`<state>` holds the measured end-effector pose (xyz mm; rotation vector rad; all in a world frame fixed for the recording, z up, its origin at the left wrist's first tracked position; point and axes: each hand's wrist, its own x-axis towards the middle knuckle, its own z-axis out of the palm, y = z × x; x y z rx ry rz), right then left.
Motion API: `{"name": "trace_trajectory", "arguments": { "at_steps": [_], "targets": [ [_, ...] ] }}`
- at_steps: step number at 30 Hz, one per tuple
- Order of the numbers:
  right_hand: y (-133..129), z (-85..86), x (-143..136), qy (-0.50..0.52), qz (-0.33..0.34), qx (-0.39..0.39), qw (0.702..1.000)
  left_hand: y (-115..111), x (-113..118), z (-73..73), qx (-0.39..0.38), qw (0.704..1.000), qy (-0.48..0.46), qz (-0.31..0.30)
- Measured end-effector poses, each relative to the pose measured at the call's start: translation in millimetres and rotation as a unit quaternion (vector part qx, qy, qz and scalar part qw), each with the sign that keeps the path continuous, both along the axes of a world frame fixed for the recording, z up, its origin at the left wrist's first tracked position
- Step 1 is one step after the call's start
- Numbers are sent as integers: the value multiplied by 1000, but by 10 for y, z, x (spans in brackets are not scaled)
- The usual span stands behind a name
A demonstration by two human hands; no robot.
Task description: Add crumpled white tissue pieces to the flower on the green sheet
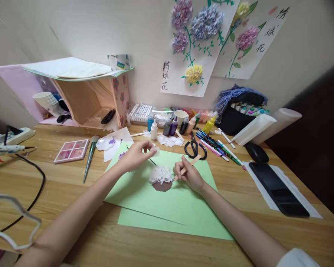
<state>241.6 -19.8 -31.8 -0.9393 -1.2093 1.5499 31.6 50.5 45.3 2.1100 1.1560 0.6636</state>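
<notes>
My left hand (137, 154) is raised over the green paper (153, 205), its thumb and fingers pinching a small white paper piece (156, 151). In my right hand (191, 175) is a wooden craft stick (196, 160), slanting down with its lower end beside the paper flower. That flower is a cluster of white paper petals (161, 173) covering the upper part of a brownish round patch (161, 186) on the green sheet. A dark stem line (152, 161) runs from near its top. Partly behind my left wrist shows a purple flower (121, 155).
Behind the paper stand several paint or glue bottles (154, 130), with white paper scraps (169, 140) in front. Black scissors (195, 148) and several pens (214, 144) lie to the right, beyond them a phone (278, 189). A brush (90, 157) and a pink palette (71, 151) are left.
</notes>
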Motion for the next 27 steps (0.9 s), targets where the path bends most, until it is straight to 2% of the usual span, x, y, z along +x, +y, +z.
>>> {"name": "trace_trajectory", "arguments": {
  "at_steps": [3,6,11,15,20,27],
  "targets": [
    [-77,15,-10,-66,-35,59,995,-336,-37,-77,-27,998,-44,-32],
    [-181,38,-33,-128,-39,130,982,-511,-56,-190,-39,996,-69,-32],
    [-247,78,-86,-227,-9,244,943,-517,-87,-262,-56,995,-80,-30],
    [-224,103,-108,-258,3,285,923,-497,-98,-258,-66,994,-88,-10],
    [-219,126,-106,-259,-24,240,935,-566,-48,-283,-63,995,-68,-41],
    [-181,104,-107,-194,-42,110,974,-696,57,-341,45,994,36,-96]
  ]
}}
